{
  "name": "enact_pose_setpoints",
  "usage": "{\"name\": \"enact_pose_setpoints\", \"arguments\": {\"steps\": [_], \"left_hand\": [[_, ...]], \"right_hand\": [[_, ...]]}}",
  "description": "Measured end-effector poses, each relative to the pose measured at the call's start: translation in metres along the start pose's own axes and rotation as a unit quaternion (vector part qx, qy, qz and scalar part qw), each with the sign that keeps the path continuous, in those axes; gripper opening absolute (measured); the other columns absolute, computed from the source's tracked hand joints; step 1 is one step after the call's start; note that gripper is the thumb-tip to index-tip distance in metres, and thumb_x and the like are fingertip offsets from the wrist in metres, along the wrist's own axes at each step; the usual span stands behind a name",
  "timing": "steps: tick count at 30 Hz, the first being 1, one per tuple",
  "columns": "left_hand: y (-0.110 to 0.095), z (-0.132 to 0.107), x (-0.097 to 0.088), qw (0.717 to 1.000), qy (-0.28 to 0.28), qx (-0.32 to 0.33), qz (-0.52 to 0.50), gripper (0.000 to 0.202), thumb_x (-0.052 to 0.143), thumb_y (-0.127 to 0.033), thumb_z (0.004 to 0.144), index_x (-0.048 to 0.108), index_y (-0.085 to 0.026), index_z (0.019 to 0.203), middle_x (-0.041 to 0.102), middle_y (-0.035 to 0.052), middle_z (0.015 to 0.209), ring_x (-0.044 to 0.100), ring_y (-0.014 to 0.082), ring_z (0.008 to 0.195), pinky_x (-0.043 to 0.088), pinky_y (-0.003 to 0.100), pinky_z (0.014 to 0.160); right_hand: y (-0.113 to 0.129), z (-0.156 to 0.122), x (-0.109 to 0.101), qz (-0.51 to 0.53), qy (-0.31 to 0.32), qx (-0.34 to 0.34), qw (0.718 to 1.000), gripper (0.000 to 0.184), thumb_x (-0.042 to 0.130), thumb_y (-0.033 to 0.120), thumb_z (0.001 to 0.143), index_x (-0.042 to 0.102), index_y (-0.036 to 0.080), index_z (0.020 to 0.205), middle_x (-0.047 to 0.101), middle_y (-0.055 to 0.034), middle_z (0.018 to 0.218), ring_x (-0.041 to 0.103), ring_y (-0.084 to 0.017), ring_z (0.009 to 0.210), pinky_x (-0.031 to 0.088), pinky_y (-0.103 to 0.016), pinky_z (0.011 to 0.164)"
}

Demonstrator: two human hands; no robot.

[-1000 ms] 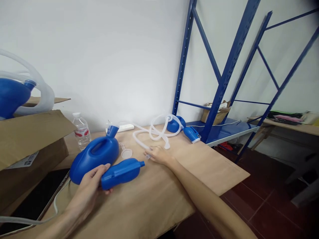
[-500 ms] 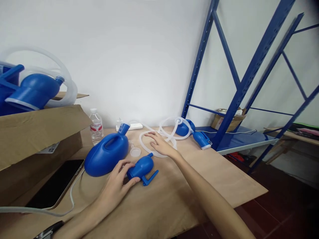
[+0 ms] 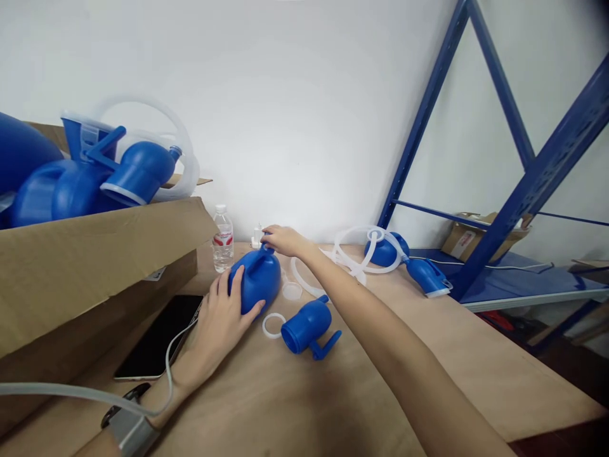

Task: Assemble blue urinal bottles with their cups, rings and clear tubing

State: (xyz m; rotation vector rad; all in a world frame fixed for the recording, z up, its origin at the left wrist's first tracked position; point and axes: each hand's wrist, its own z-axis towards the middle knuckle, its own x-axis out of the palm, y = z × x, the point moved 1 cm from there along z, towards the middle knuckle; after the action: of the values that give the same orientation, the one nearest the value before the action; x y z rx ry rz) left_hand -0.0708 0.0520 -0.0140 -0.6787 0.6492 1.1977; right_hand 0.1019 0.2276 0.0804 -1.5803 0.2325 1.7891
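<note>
Carton: on my far left, an open cardboard box (image 3: 104, 254) holds blue bottles and a blue spouted cup (image 3: 143, 168), with a pale coiled hose (image 3: 190, 168) behind them.
Dark slab: a black-screened device (image 3: 152, 343) (phone or tablet, I can't tell which) lies just beside the carton; a pale cable (image 3: 66, 390) runs in from the lower left, past the wrist.
Left hand: I see my left hand (image 3: 221, 320) clasping the near end of the blue handled jug (image 3: 264, 282), fingers spread over its side and thumb along the right.
Water bottle: a clear bottle (image 3: 223, 241) with a red-and-white label stands behind, near the wall.
Jug: it lies on the tabletop (image 3: 457, 368), handle up, neck pointing away toward the wall.
Right hand: my right hand (image 3: 285, 241) is narrowed around the jug's neck, fingertips partly hidden.
Loose parts: a clear cap (image 3: 292, 291) and a white ring (image 3: 275, 336) lie right of the jug; just beside the ring, a blue cup (image 3: 309, 324) rests on its side.
Hose: translucent tubing (image 3: 373, 246) loops beyond my right forearm, near a second blue jug (image 3: 387, 252) and a white-rimmed cup (image 3: 428, 277).
Rack: blue metal shelving (image 3: 547, 174) carries a small carton (image 3: 471, 241).
</note>
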Motion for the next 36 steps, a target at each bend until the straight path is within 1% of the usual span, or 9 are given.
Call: {"name": "enact_pose_setpoints", "arguments": {"steps": [4, 9, 14, 19, 22, 25, 27, 32, 36], "left_hand": [[-0.002, 0.001, -0.004, 1.0, 0.012, -0.022, 0.005, 0.088, 0.06, -0.059, 0.09, 0.032, -0.008, 0.155, 0.053, 0.0243, 0.143, 0.054, 0.042, 0.125, 0.053, 0.054, 0.096], [-0.006, 0.002, -0.005, 1.0, 0.009, -0.025, 0.007, 0.09, 0.06, -0.057, 0.089, 0.029, -0.006, 0.156, 0.052, 0.0257, 0.144, 0.054, 0.0423, 0.125, 0.051, 0.054, 0.097], [-0.008, 0.0, -0.005, 1.0, -0.002, -0.005, -0.005, 0.087, 0.061, -0.054, 0.088, 0.03, -0.009, 0.156, 0.054, 0.0243, 0.144, 0.055, 0.0417, 0.125, 0.051, 0.055, 0.097], [-0.012, -0.002, -0.006, 0.999, -0.001, 0.011, -0.032, 0.087, 0.061, -0.051, 0.088, 0.026, -0.012, 0.158, 0.05, 0.023, 0.149, 0.053, 0.0422, 0.125, 0.052, 0.055, 0.094], [-0.01, -0.002, -0.001, 0.998, -0.005, 0.014, -0.068, 0.087, 0.062, -0.048, 0.087, 0.025, -0.013, 0.158, 0.049, 0.0224, 0.148, 0.049, 0.0421, 0.129, 0.05, 0.056, 0.098], [-0.006, -0.002, 0.005, 0.993, -0.01, 0.013, -0.121, 0.089, 0.064, -0.046, 0.086, 0.025, -0.014, 0.158, 0.045, 0.0215, 0.149, 0.044, 0.0417, 0.133, 0.044, 0.058, 0.107], [-0.004, -0.002, 0.007, 0.989, -0.007, 0.014, -0.149, 0.089, 0.065, -0.045, 0.085, 0.023, -0.017, 0.159, 0.041, 0.0193, 0.151, 0.042, 0.041, 0.134, 0.042, 0.059, 0.11], [-0.002, -0.001, 0.008, 0.983, 0.002, 0.025, -0.18, 0.088, 0.065, -0.043, 0.086, 0.021, -0.021, 0.159, 0.039, 0.0171, 0.153, 0.04, 0.0394, 0.136, 0.04, 0.059, 0.112], [0.0, 0.0, 0.009, 0.983, -0.005, 0.028, -0.183, 0.088, 0.068, -0.043, 0.083, 0.027, -0.017, 0.156, 0.04, 0.0195, 0.152, 0.04, 0.0393, 0.137, 0.039, 0.059, 0.113]], "right_hand": [[-0.01, -0.002, -0.003, 0.024, -0.008, -0.038, 0.999, 0.021, 0.061, 0.016, 0.097, 0.068, 0.017, 0.117, 0.066, -0.0139, 0.129, 0.059, -0.025, 0.123, 0.049, -0.035, 0.097], [-0.012, -0.007, -0.018, 0.011, 0.031, -0.054, 0.998, 0.031, 0.072, 0.019, 0.09, 0.065, 0.012, 0.119, 0.066, -0.0158, 0.124, 0.059, -0.027, 0.117, 0.049, -0.036, 0.094], [-0.006, -0.007, -0.024, 0.031, 0.041, 0.019, 0.999, 0.025, 0.063, 0.033, 0.096, 0.075, 0.011, 0.096, 0.067, -0.018, 0.115, 0.061, -0.031, 0.111, 0.05, -0.039, 0.09], [0.001, -0.006, -0.002, 0.091, -0.022, 0.112, 0.989, 0.04, 0.054, 0.04, 0.102, 0.077, 0.013, 0.083, 0.072, -0.0179, 0.106, 0.062, -0.028, 0.109, 0.05, -0.034, 0.085], [0.002, -0.008, 0.011, 0.153, -0.071, 0.16, 0.973, 0.046, 0.055, 0.047, 0.101, 0.076, 0.014, 0.077, 0.074, -0.0136, 0.093, 0.064, -0.024, 0.101, 0.048, -0.03, 0.083], [-0.003, -0.011, 0.015, 0.22, -0.108, 0.188, 0.951, 0.055, 0.052, 0.057, 0.1, 0.075, 0.016, 0.071, 0.068, -0.0058, 0.068, 0.066, -0.018, 0.08, 0.047, -0.026, 0.073], [-0.007, -0.013, 0.015, 0.307, -0.143, 0.217, 0.916, 0.061, 0.05, 0.063, 0.098, 0.073, 0.015, 0.068, 0.058, -0.0015, 0.053, 0.059, -0.015, 0.06, 0.043, -0.024, 0.061], [-0.017, -0.009, 0.018, 0.52, -0.267, 0.298, 0.755, 0.06, 0.056, 0.064, 0.091, 0.054, 0.018, 0.054, 0.05, 0.0004, 0.049, 0.047, -0.011, 0.047, 0.041, -0.023, 0.051], [-0.038, -0.008, 0.017, 0.513, -0.344, 0.359, 0.7, 0.057, 0.045, 0.066, 0.096, 0.043, 0.023, 0.058, 0.041, 0.0041, 0.048, 0.045, -0.011, 0.049, 0.046, -0.023, 0.055]]}}
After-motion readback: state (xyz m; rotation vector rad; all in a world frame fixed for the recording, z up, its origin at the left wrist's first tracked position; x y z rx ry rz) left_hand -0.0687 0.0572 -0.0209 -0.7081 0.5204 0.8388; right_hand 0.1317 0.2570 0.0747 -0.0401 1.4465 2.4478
